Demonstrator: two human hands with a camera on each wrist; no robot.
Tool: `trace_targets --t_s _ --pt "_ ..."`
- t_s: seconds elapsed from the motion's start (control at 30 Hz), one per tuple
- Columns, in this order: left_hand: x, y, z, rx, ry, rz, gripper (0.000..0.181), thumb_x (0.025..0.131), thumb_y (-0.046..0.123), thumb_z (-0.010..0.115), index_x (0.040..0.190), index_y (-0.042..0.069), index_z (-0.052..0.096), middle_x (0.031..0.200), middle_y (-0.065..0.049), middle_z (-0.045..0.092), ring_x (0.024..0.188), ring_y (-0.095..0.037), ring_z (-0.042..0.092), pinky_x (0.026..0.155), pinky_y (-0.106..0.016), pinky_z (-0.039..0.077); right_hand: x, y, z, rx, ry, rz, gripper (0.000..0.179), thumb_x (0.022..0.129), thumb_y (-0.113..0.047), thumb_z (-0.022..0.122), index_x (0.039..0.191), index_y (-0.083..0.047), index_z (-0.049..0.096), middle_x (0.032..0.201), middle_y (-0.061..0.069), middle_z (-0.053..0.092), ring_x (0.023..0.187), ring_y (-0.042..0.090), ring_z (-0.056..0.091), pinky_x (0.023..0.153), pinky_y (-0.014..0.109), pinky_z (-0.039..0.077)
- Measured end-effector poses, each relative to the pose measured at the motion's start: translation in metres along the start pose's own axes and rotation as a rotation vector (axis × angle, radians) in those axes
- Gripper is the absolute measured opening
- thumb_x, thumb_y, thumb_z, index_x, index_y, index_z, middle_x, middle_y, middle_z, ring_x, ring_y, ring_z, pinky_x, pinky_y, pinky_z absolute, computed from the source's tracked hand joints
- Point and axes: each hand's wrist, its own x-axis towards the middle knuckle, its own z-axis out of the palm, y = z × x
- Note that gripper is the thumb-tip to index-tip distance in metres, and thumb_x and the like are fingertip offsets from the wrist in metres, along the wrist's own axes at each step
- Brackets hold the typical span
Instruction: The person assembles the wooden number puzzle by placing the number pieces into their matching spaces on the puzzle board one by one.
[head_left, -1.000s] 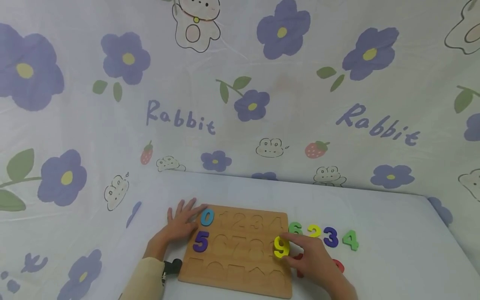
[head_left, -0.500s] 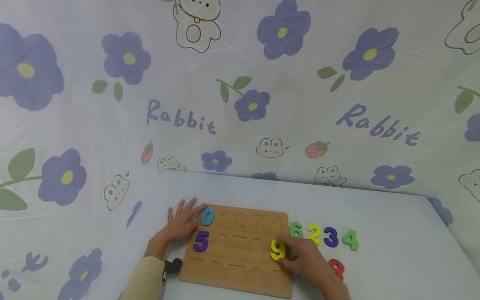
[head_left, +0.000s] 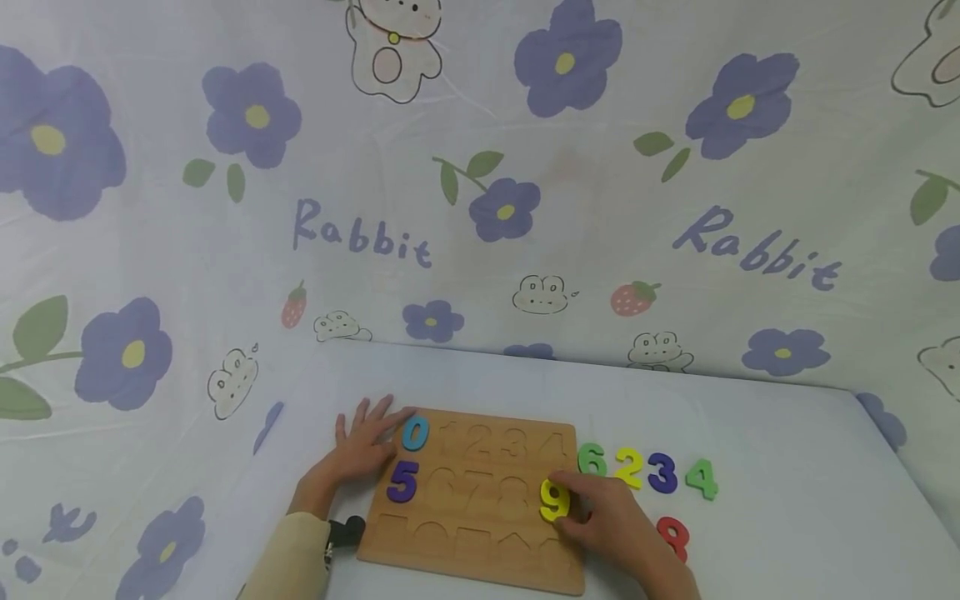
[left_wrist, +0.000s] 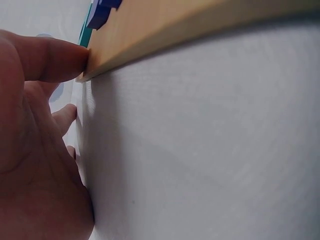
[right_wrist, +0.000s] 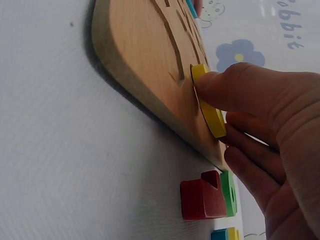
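A wooden number puzzle board lies on the white table. My right hand pinches a yellow number 9 piece between thumb and forefinger, at the right end of the board's middle row of recesses. In the right wrist view, the yellow piece stands partly above the board's surface. My left hand rests at the board's left edge with its fingers spread, the thumb touching the edge in the left wrist view. A blue 0 and a purple 5 sit in the left column.
Right of the board lie a green 6, a yellow 2, a purple 3, a green 4 and a red 8. A red piece shows near the board's edge. A patterned cloth hangs behind.
My right hand has shifted slightly left and down with the yellow 9, from the board's right edge onto the recess. More of the red 8 shows. The left hand has stayed still.
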Motion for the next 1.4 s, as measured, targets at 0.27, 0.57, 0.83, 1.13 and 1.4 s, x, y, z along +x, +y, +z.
trace_targets --t_s 0.27,0.57,0.83,1.13,1.4 --pt "-0.001 0.000 0.000 -0.010 0.005 0.001 0.072 0.094 0.014 0.057 0.165 0.024 0.051 0.183 -0.021 0.018 0.168 -0.056 -0.007 0.125 -0.081 -0.017 -0.001 -0.004 0.000 0.025 -0.024 -0.006 0.053 0.086 -0.018 0.093 0.137 -0.018 0.076 0.138 -0.003 0.077 0.124 0.020 0.073 0.107 0.047 0.061" --pt "0.000 -0.001 0.000 -0.002 -0.012 -0.001 0.070 0.098 0.014 0.056 0.167 0.025 0.049 0.184 -0.018 0.015 0.168 -0.053 -0.009 0.125 -0.079 -0.017 -0.017 0.005 -0.023 -0.013 0.069 0.050 0.059 0.086 -0.024 0.094 0.142 -0.023 0.075 0.136 -0.006 0.078 0.113 0.017 0.074 0.095 0.038 0.066" --pt "0.000 -0.001 0.000 0.007 -0.014 -0.006 0.070 0.098 0.013 0.057 0.167 0.026 0.049 0.184 -0.018 0.016 0.168 -0.053 -0.009 0.125 -0.080 -0.018 -0.050 0.041 -0.061 -0.042 0.094 0.183 0.063 0.086 -0.031 0.094 0.145 -0.021 0.072 0.135 0.004 0.078 0.104 0.024 0.073 0.088 0.044 0.068" --pt "0.001 -0.001 -0.001 0.019 -0.011 -0.006 0.070 0.098 0.014 0.057 0.166 0.026 0.050 0.184 -0.019 0.017 0.168 -0.054 -0.008 0.125 -0.080 -0.017 -0.069 0.069 -0.071 -0.015 -0.035 0.379 0.077 0.085 -0.044 0.093 0.153 -0.019 0.066 0.149 0.017 0.069 0.135 0.047 0.062 0.104 0.064 0.059" --pt "0.000 -0.001 -0.001 0.004 -0.019 -0.006 0.070 0.098 0.014 0.057 0.166 0.026 0.050 0.184 -0.018 0.016 0.168 -0.054 -0.009 0.125 -0.080 -0.018 -0.079 0.075 -0.067 -0.040 -0.053 0.414 0.082 0.081 -0.042 0.096 0.152 -0.014 0.066 0.144 0.013 0.072 0.140 0.050 0.059 0.108 0.070 0.054"
